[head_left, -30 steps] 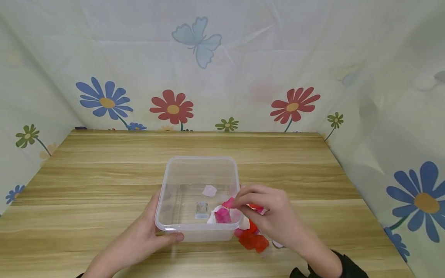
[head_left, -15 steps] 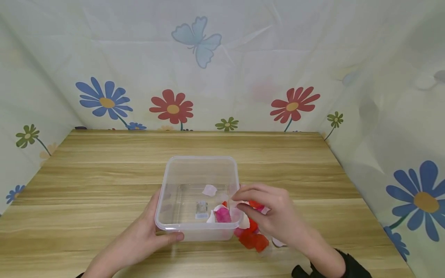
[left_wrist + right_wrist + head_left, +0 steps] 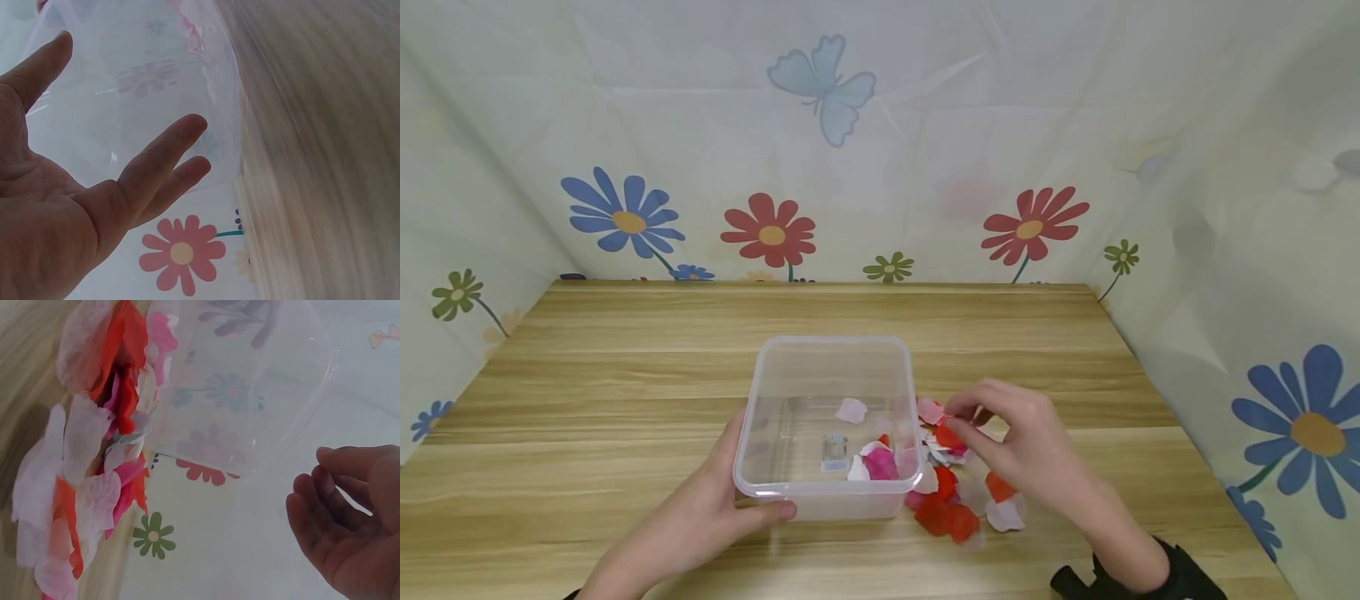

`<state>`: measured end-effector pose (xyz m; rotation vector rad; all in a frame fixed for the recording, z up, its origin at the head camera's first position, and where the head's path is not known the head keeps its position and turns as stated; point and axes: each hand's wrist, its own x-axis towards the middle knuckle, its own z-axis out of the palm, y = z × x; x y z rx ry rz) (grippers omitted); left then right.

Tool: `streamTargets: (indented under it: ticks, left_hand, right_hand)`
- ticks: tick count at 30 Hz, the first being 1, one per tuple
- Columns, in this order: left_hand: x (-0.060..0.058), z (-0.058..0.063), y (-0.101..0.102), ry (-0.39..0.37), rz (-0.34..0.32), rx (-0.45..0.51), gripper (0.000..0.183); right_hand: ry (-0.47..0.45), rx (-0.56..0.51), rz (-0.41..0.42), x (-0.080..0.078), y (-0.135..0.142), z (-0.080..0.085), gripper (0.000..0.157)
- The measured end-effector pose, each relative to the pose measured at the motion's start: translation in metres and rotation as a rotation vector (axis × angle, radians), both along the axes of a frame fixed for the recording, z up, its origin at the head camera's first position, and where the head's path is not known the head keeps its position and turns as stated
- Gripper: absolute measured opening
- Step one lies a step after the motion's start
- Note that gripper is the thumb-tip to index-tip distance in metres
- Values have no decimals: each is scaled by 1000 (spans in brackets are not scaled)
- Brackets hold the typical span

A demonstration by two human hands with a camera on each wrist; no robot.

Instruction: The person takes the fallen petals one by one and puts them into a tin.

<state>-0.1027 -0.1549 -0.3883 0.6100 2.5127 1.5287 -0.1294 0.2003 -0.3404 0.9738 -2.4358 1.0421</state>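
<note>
A clear plastic container [image 3: 820,507] stands open-topped on the wooden table. My left hand [image 3: 700,508] holds its near left corner, thumb on the front wall and fingers at the left side. Inside lie a pale petal [image 3: 852,411], a magenta petal [image 3: 881,464] and some white and red ones. My right hand [image 3: 1026,437] is right of the container, over a loose pile of red, pink and white petals [image 3: 936,517]. Its thumb and fingers are bent with tips close together; the right wrist view shows no petal between the fingers [image 3: 306,484].
The petal pile [image 3: 94,444] lies along the container's right wall, with a white petal [image 3: 1004,514] at its near right. A floral cloth [image 3: 925,150] rises behind the table [image 3: 662,350] and along both sides. A small pale rectangular patch [image 3: 835,452] shows on the container's floor.
A pink petal at my right fingertips over the container's right rim has left them. My right hand has moved right, over the pile, uncovering more petals. My left hand keeps its hold.
</note>
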Motion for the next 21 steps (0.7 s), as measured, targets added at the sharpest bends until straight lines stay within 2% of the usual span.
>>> streamTargets:
  ticks: [2, 4, 6, 10, 13, 17, 21]
  left_hand:
    - [0, 0, 0, 1, 3, -4, 111]
    - [0, 0, 0, 1, 6, -9, 111]
    - [-1, -1, 0, 7, 6, -14, 110]
    - [-1, -1, 0, 12, 2, -5, 110]
    - [0, -1, 1, 6, -3, 10, 110]
    - [0, -1, 1, -4, -7, 24, 108]
    - [0, -1, 0, -2, -5, 20, 108]
  right_hand:
    - [-10, 41, -23, -1, 2, -1, 11]
    - [-60, 103, -47, -3, 5, 0, 17]
    - [-136, 185, -78, -4, 8, 0, 22]
    - [-304, 386, -127, -5, 17, -2, 20]
    - [-408, 510, -123, -6, 23, -5, 19]
    - [-531, 598, -105, -6, 27, -9, 21]
    - [-599, 663, -132, -5, 25, -14, 26]
